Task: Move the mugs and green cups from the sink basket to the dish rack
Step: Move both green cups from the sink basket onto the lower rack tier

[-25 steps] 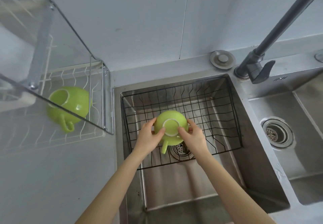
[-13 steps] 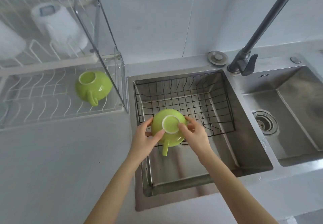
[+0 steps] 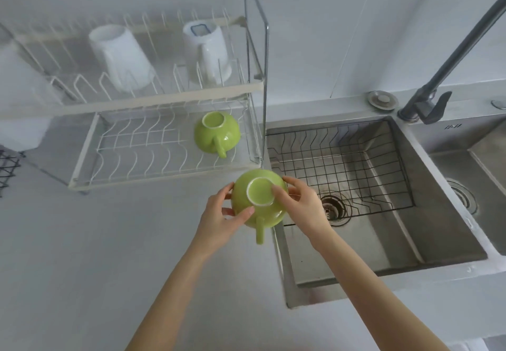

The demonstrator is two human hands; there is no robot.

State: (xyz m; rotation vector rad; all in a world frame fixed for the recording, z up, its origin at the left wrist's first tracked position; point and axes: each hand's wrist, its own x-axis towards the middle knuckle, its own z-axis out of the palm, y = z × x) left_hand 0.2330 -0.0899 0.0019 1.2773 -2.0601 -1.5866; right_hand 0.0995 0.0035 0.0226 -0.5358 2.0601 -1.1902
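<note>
An upside-down green cup (image 3: 260,194) is held between my left hand (image 3: 221,219) and my right hand (image 3: 298,205), its handle pointing toward me. It hangs over the counter edge just left of the sink. A second green cup (image 3: 216,134) lies upside down on the lower tier of the white wire dish rack (image 3: 137,164), at its right end. Two white mugs (image 3: 120,55) (image 3: 208,49) stand inverted on the rack's upper tier. The black wire sink basket (image 3: 342,164) holds nothing that I can see.
A dark faucet (image 3: 427,104) rises at the back right of the steel sink (image 3: 410,235). A second basin (image 3: 471,175) lies further right. The rack's metal end frame (image 3: 262,77) stands between rack and sink. A black wire item (image 3: 8,167) shows at the far left.
Both hands carried the green cup up out of the basket and leftward, from over the sink to the counter edge beside the rack. The view swung left, showing more of the rack.
</note>
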